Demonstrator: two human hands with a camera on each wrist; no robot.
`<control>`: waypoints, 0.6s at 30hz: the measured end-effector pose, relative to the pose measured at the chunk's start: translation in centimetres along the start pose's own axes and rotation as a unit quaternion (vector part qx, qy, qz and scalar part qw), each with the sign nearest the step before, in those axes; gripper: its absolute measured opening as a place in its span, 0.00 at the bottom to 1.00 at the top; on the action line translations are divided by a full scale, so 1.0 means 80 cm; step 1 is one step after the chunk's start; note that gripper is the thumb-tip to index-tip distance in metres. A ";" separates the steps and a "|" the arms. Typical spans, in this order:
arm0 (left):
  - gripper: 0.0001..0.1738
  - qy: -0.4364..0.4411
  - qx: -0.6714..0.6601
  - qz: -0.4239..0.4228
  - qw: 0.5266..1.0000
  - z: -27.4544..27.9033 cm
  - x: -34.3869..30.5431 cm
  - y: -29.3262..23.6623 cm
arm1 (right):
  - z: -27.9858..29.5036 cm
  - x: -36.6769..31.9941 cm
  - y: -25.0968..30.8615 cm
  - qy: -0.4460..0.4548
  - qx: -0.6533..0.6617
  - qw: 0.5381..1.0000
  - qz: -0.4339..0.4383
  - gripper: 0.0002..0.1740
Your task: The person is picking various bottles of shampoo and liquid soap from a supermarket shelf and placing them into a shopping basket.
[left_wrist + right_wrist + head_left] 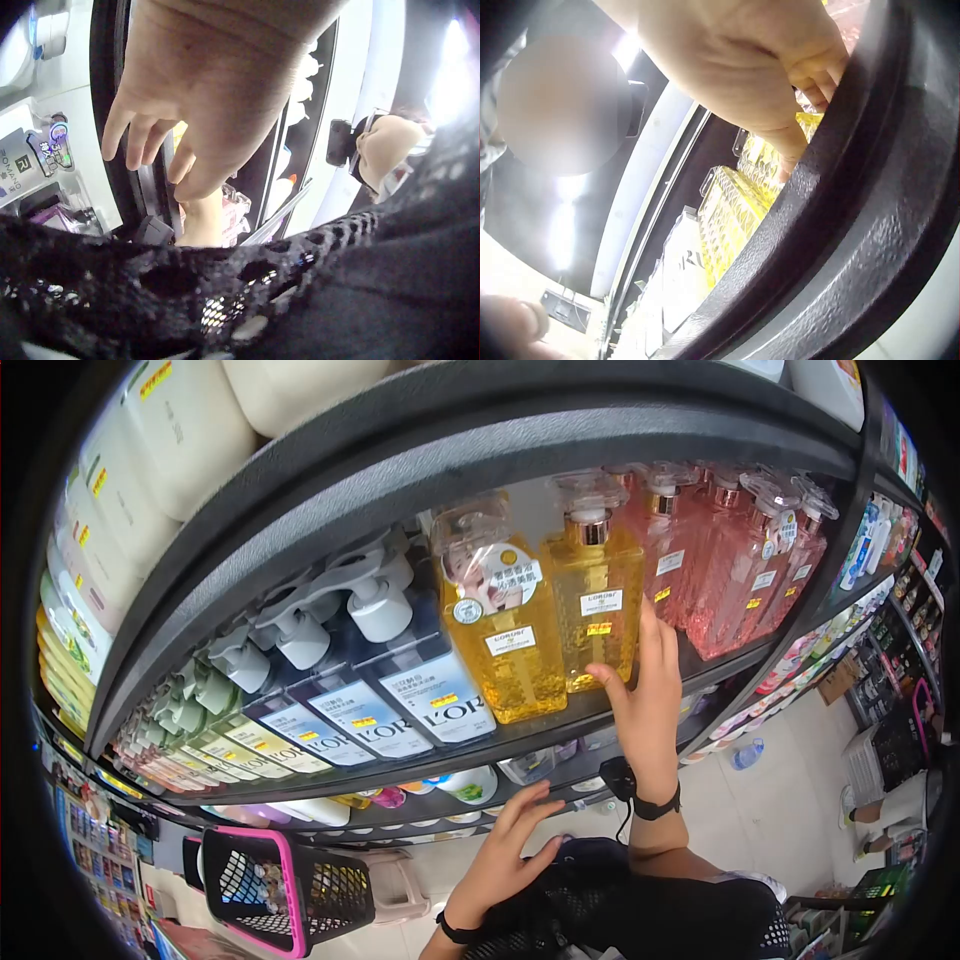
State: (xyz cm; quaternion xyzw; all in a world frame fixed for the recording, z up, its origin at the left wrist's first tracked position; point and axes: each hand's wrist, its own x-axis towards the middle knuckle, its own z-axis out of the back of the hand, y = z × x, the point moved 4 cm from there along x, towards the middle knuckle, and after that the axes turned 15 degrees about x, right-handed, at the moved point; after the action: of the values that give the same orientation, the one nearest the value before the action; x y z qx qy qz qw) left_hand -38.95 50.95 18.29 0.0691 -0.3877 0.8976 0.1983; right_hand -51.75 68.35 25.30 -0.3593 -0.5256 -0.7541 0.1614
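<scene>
My right hand (648, 695) reaches to the shelf and holds the lower right side of a yellow pump bottle (600, 600) with a clear pump top. Its thumb lies on the front face while the fingers are along the right side, partly hidden. In the right wrist view, the right hand (742, 67) reaches over the dark shelf lip. Left of this bottle stands another yellow bottle (505, 650) bearing a round picture sticker. Below the shelf edge, my left hand (505, 865) hangs in the air, fingers loosely spread, with nothing in it.
Pink bottles (715, 585) stand to the right, blue-and-white pump bottles (425, 680) to the left. A curved dark shelf edge (560, 435) arches overhead. A black shopping basket with a pink rim (292, 890) is at lower left. Another person's legs (880, 812) show at far right.
</scene>
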 end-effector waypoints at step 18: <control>0.20 0.007 0.007 0.005 1.000 0.058 -0.068 0.043 | -0.033 -0.018 0.029 -0.136 -0.162 0.975 0.062 0.34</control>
State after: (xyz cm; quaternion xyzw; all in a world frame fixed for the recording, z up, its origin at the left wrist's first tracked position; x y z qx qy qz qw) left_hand -35.58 43.81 17.68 0.0623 -0.3799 0.9019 0.1961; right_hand -50.36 64.83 25.33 -0.5121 -0.3901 -0.7616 0.0749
